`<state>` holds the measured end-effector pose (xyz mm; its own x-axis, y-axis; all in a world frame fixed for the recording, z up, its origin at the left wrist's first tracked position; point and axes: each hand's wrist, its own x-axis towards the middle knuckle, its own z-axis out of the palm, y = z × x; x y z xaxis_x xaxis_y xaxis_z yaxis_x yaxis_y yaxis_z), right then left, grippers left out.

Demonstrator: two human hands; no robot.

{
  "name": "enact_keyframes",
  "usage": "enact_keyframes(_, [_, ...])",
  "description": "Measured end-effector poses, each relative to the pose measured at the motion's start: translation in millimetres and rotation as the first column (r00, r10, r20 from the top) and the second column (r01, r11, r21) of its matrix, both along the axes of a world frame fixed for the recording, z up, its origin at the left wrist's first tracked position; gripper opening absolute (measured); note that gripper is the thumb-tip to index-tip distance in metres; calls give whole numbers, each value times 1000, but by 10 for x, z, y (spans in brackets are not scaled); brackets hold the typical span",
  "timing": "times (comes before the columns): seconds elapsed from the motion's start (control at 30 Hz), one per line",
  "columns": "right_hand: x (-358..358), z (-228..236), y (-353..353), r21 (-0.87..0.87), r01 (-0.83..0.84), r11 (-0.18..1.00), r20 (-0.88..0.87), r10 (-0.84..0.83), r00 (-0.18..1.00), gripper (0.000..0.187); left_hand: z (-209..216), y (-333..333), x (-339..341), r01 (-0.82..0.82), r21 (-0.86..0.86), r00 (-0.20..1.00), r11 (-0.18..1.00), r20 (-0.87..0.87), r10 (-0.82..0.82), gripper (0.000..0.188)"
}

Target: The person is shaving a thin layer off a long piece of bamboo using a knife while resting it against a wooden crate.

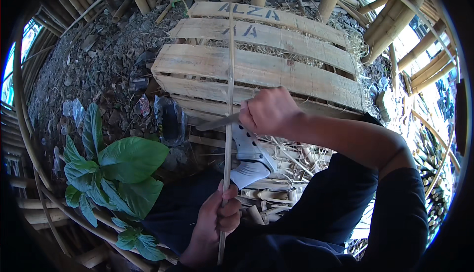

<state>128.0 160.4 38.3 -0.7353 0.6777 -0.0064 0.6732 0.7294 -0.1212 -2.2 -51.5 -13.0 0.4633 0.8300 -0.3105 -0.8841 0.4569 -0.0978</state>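
A long, thin bamboo strip point(231, 57) runs upright through the middle of the view, from my lap to the far side of a slatted wooden crate point(202, 62). Low on the strip, my left hand point(217, 217) has its fingers wrapped round it. Farther up, my right hand point(271, 110) is closed round a knife whose handle is hidden in the fist. The knife's blade point(213, 123) points left and crosses the strip, seemingly against it. Beneath the strip, between my hands, is a light grey clog point(244, 141) on a foot in a white sock.
At the left grows a broad-leaved green plant point(133, 158). A clear plastic wrapper point(76, 111) and other litter lie on the dark, stony ground. Bamboo posts point(392, 20) stand along the back and right. Cut bamboo pieces point(434, 183) are heaped at the right; shavings lie around the clog.
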Motion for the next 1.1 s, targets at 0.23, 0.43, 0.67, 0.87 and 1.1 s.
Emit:
enact_keyframes(0.23, [70,-110,-72,274,-130,953,-163,179,970,42,-7,63,-9,-19,26,1000,999,20,18,24])
enact_keyframes(0.43, [21,-52,-78,84,-143,986,-116,153,981,39,-46,55,-14,3,54,1000,999,-13,-2,25])
enact_keyframes(0.67, [53,-79,-75,145,-318,937,-191,342,920,41,-19,8,12,46,12,993,999,-107,-44,28])
enact_keyframes(0.87, [32,-50,-152,71,-222,973,-85,227,970,46,11,46,-5,31,-10,991,999,-128,-32,28])
enact_keyframes(1.1, [55,-94,-60,154,-164,974,-114,183,977,40,7,63,14,1,-6,995,1000,-98,-2,28])
